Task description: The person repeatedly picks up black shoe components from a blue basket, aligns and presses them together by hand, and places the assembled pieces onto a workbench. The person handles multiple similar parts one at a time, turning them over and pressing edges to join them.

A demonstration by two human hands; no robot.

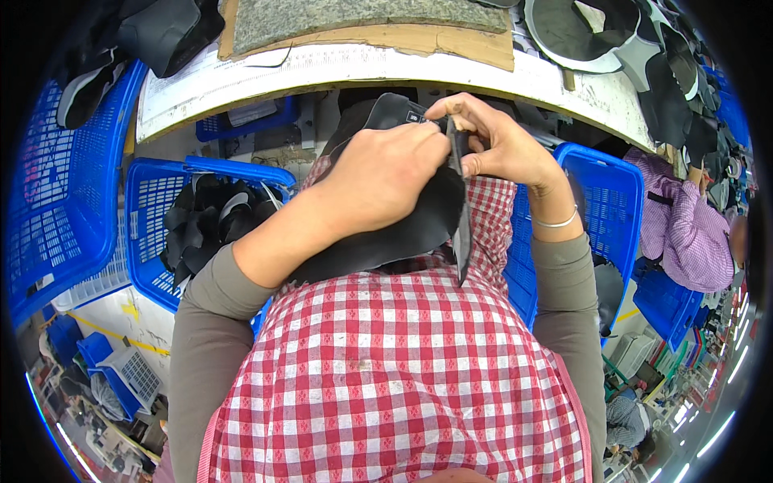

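A black leather-like shoe upper (415,229) lies over my lap, against the red-and-white checked apron. My left hand (390,173) is closed on its upper part, knuckles up, close to a small dark label (415,117). Across from it, my right hand (501,141) pinches the piece's raised edge between thumb and fingers. A grey inner side (460,233) shows along the right edge of the upper. The left fingertips and whatever lies under them are hidden.
The white worktable (354,68) ahead carries a stone slab (362,24) on brown board. A blue basket of black pieces (149,229) stands at my left, another blue basket (604,193) at my right. Beyond it sits a person in a purple checked top (684,225).
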